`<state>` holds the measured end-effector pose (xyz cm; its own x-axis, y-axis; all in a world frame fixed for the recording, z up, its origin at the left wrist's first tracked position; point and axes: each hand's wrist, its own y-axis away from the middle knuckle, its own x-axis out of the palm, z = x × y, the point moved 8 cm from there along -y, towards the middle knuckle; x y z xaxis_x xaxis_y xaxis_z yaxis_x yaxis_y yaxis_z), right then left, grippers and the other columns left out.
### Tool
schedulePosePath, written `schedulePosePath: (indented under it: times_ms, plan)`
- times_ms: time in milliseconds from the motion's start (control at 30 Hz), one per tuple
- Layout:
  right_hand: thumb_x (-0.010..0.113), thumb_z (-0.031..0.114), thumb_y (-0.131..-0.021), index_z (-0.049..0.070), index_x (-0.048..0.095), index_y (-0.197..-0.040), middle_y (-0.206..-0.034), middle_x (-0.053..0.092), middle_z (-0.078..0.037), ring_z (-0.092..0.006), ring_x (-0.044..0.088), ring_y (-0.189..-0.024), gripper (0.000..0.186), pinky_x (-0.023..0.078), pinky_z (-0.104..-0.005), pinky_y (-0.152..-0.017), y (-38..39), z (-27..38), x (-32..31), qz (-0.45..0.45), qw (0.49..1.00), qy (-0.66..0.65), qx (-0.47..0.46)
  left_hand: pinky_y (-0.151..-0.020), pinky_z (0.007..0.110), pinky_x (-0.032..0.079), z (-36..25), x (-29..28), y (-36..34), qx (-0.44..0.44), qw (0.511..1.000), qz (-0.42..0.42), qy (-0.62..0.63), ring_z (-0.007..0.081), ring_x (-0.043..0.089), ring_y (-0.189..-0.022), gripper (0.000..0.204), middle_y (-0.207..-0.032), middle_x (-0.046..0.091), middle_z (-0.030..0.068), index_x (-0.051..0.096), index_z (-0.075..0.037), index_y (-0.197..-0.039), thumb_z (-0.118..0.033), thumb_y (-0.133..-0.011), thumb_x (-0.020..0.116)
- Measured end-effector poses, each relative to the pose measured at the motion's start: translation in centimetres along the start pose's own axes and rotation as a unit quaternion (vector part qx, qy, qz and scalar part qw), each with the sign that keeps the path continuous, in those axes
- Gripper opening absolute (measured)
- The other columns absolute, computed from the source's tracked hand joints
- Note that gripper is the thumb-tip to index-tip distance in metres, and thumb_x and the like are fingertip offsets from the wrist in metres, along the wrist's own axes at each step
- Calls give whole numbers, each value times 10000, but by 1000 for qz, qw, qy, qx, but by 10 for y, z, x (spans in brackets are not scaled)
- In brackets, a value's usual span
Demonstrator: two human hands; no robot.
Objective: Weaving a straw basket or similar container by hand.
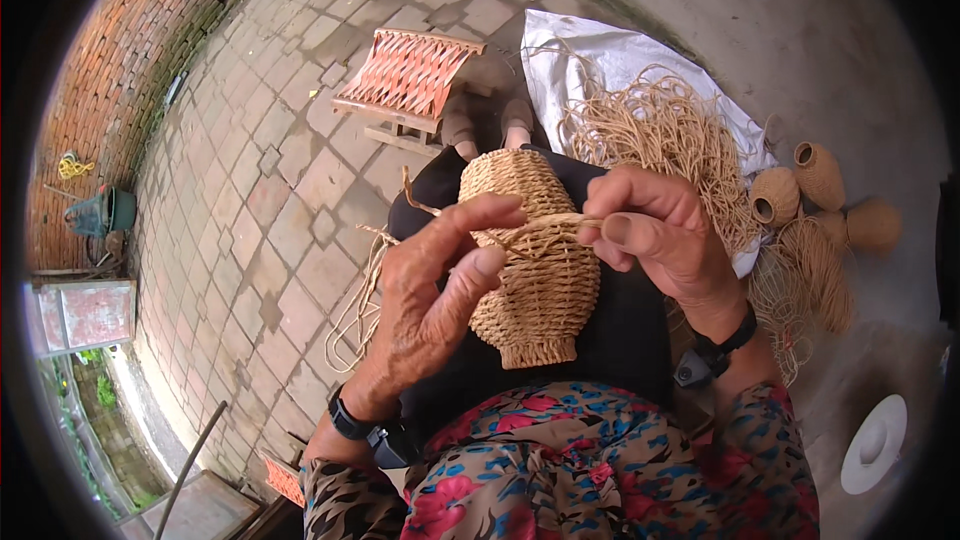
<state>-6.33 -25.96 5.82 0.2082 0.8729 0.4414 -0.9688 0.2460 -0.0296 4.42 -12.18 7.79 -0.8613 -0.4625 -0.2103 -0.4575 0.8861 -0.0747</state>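
A woven straw vase [545,285] lies across my lap, its narrow braided end toward me. My right hand [650,230] pinches a pale straw cord [555,223] between thumb and fingertips, just above the vase's middle. The cord runs leftward over the weave. On the left side of the vase, my left hand [440,280] has its thumb and index finger spread, the fingertips close to the cord's loose strands. Its other fingers are partly hidden. A loose cord end [418,195] sticks up behind that hand, and more strands [362,310] hang down beside my left thigh.
A low stool [412,70] with an orange woven seat stands ahead, near my feet. To the right, a white sheet [565,35] bears a heap of straw cord [665,130]. Several woven vases [820,177] and cord bundles [815,270] lie beyond it. A white round object [873,443] sits lower right.
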Motion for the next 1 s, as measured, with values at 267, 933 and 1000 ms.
schedulePosePath:
  times_ms: [267,933,1000]
  plan:
    - [691,84,-867,9,654,-908,-775,631,-35,-127,605,-684,93,485,-273,-622,12,-2,-6,14,941,333,-64,-523,228,408,9,-32,30,17,995,-95,26,82,526,-577,299,-701,590,22,677,19,-994,-261,-981,575]
    - [694,77,-765,41,565,-796,-755,646,-88,-226,683,-682,138,531,-344,-571,27,-23,-30,-23,732,680,-33,-525,191,348,35,-59,71,-61,985,-161,21,44,448,-590,193,-786,619,41,593,-27,-994,-211,-944,628]
    - [715,97,-765,41,565,-827,-793,662,-89,-232,686,-704,171,530,-343,-588,33,-31,-56,-74,821,564,56,-526,190,328,40,-62,75,-76,986,-146,19,35,415,-592,199,-849,629,43,595,-23,-989,-207,-932,643]
